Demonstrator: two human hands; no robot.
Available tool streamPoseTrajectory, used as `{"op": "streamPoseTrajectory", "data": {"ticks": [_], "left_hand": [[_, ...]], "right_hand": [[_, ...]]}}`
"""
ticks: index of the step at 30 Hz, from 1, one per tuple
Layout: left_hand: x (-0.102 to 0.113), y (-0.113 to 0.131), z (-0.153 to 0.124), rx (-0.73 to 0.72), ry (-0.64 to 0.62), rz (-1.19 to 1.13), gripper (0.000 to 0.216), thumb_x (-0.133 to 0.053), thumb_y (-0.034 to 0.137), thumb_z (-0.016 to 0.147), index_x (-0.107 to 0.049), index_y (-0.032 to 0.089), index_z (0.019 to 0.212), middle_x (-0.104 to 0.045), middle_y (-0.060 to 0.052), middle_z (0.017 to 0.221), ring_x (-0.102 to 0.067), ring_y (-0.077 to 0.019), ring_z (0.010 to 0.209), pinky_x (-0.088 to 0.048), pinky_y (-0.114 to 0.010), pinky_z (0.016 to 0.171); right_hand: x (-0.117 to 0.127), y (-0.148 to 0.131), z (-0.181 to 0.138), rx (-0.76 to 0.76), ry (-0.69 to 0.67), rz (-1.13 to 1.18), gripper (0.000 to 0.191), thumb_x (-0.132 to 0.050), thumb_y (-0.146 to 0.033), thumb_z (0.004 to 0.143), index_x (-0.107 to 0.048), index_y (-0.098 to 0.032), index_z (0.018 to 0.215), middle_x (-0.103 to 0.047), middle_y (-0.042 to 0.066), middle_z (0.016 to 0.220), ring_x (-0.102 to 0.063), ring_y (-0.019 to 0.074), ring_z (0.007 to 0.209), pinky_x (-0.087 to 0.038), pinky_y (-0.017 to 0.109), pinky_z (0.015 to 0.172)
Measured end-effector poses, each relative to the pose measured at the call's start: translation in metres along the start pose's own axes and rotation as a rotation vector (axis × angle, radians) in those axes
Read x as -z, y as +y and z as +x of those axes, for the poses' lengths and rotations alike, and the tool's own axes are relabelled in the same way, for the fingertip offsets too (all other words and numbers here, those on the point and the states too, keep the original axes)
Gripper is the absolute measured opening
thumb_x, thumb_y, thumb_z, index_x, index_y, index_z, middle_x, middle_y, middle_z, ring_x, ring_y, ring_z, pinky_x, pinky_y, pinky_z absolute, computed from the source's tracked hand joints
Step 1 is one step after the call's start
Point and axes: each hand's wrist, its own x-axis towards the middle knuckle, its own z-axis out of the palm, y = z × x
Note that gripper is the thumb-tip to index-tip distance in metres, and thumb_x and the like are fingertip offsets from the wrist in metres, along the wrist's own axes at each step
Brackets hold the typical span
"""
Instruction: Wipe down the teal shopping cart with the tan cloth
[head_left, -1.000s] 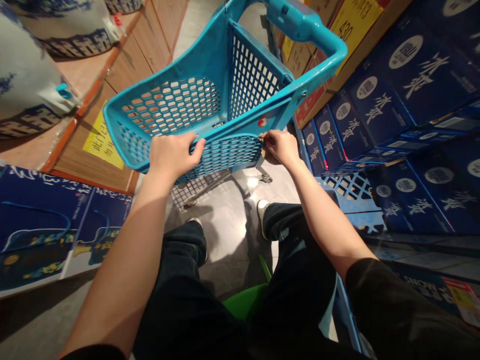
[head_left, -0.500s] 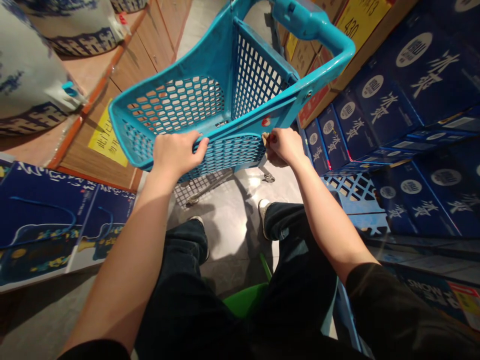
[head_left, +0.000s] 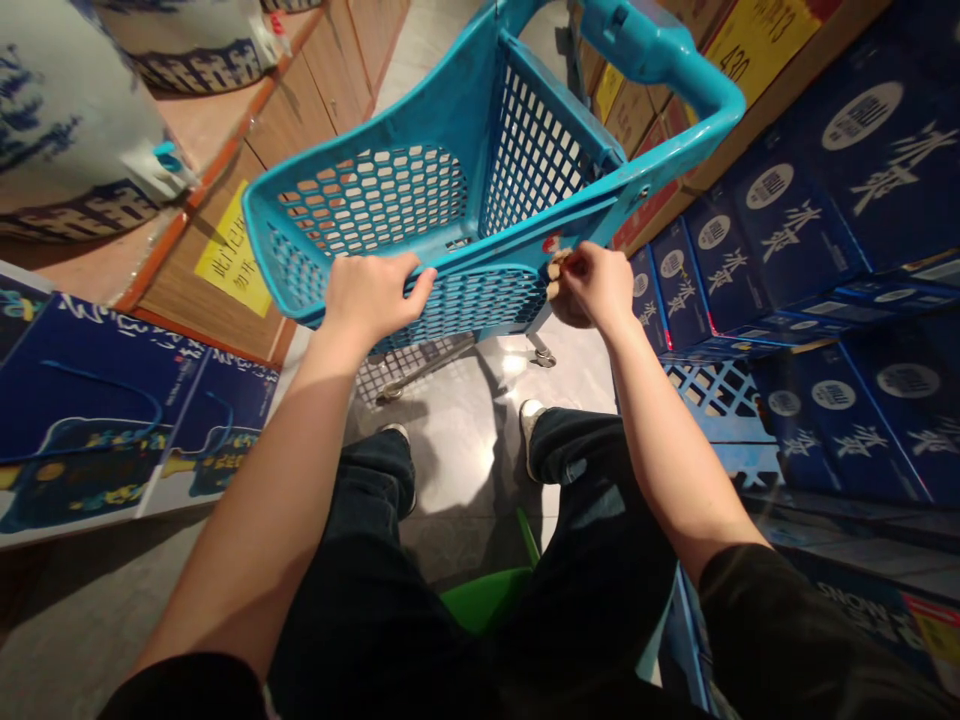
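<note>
A single head-worn camera looks forward and steeply down from the person's eye level, along both forearms to the left hand (head_left: 371,295) and right hand (head_left: 598,285) at the near rim of the blue shopping cart (head_left: 420,215), which fills the upper centre at close range. The lower frame takes in the person's legs and the floor (head_left: 465,440); the edges catch the wooden shelf (head_left: 225,200) at left and stacked blue cartons (head_left: 825,200) at right. No second view is provided.

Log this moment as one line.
left hand: grips near rim of blue perforated plastic shopping cart | right hand: pinches small tan scrap at rim
</note>
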Motion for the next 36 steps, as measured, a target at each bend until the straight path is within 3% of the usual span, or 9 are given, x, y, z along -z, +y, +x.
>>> {"op": "streamPoseTrajectory", "data": {"ticks": [4,7,12,18,20,25,31,33,36], "left_hand": [[-0.001,-0.001,0.001,-0.011,0.019,-0.011,0.062,-0.038,0.059,0.113,-0.086,0.021,0.120,-0.088,-0.021,0.112,-0.082,-0.0435,0.112,-0.050,-0.048,0.090],[-0.002,-0.001,0.001,-0.008,0.023,-0.021,0.060,-0.039,0.059,0.112,-0.086,0.021,0.118,-0.087,-0.020,0.110,-0.082,-0.0438,0.110,-0.050,-0.049,0.091],[-0.001,0.000,0.000,-0.017,0.018,0.003,0.059,-0.038,0.057,0.113,-0.085,0.023,0.120,-0.087,-0.020,0.110,-0.081,-0.0434,0.111,-0.049,-0.048,0.088],[0.004,0.001,0.002,-0.004,-0.030,-0.008,0.056,-0.041,0.060,0.113,-0.082,0.022,0.119,-0.084,-0.019,0.110,-0.079,-0.0439,0.113,-0.049,-0.047,0.090],[0.006,0.001,0.003,-0.009,-0.051,-0.013,0.055,-0.045,0.064,0.112,-0.080,0.022,0.120,-0.083,-0.019,0.108,-0.077,-0.0440,0.112,-0.049,-0.046,0.091],[0.010,0.004,0.003,-0.016,-0.076,0.034,0.057,-0.044,0.065,0.112,-0.079,0.020,0.122,-0.082,-0.020,0.108,-0.076,-0.0463,0.111,-0.049,-0.047,0.089],[0.008,0.004,0.001,-0.020,-0.062,0.022,0.057,-0.043,0.063,0.112,-0.079,0.020,0.123,-0.082,-0.021,0.110,-0.076,-0.0453,0.114,-0.049,-0.047,0.092],[0.007,0.003,0.000,-0.026,-0.060,0.026,0.057,-0.044,0.063,0.112,-0.079,0.020,0.123,-0.083,-0.020,0.111,-0.077,-0.0444,0.114,-0.049,-0.046,0.093],[0.006,0.002,0.000,-0.029,-0.052,0.028,0.056,-0.044,0.063,0.112,-0.080,0.021,0.122,-0.083,-0.020,0.109,-0.078,-0.0438,0.112,-0.049,-0.046,0.092]], "right_hand": [[-0.018,-0.006,-0.003,-0.040,-0.111,-0.038,0.010,-0.074,-0.019,0.094,-0.072,-0.024,0.085,-0.081,0.012,0.086,-0.078,0.0347,0.098,-0.061,0.048,0.096],[-0.010,-0.005,-0.001,-0.032,-0.018,0.003,0.011,-0.071,-0.024,0.099,-0.071,-0.024,0.088,-0.081,0.012,0.088,-0.078,0.0348,0.101,-0.061,0.050,0.097],[0.013,0.007,0.001,0.018,0.135,0.072,0.020,-0.058,-0.039,0.111,-0.073,-0.026,0.108,-0.084,0.013,0.112,-0.078,0.0368,0.117,-0.061,0.048,0.098],[-0.022,0.010,-0.010,0.016,-0.177,-0.026,0.011,-0.074,-0.029,0.100,-0.071,-0.026,0.091,-0.077,0.014,0.089,-0.076,0.0359,0.100,-0.059,0.050,0.094],[-0.030,0.011,-0.013,0.006,-0.208,-0.052,0.011,-0.075,-0.026,0.098,-0.071,-0.027,0.088,-0.076,0.013,0.086,-0.075,0.0344,0.094,-0.059,0.050,0.094],[-0.022,0.025,-0.014,-0.005,-0.055,0.061,0.012,-0.072,-0.037,0.101,-0.071,-0.028,0.093,-0.079,0.008,0.090,-0.075,0.0325,0.094,-0.061,0.047,0.092],[-0.016,0.039,0.001,-0.088,0.362,0.292,0.028,-0.045,-0.035,0.112,-0.070,-0.024,0.115,-0.077,0.013,0.113,-0.071,0.0317,0.108,-0.059,0.051,0.103],[-0.024,0.040,0.003,-0.171,0.374,0.315,0.028,-0.042,-0.032,0.112,-0.070,-0.025,0.117,-0.077,0.017,0.120,-0.068,0.0320,0.112,-0.057,0.050,0.106],[-0.047,0.041,-0.003,-0.321,0.235,0.324,0.021,-0.049,-0.029,0.109,-0.069,-0.025,0.112,-0.079,0.017,0.114,-0.067,0.0309,0.107,-0.058,0.048,0.102]]}}
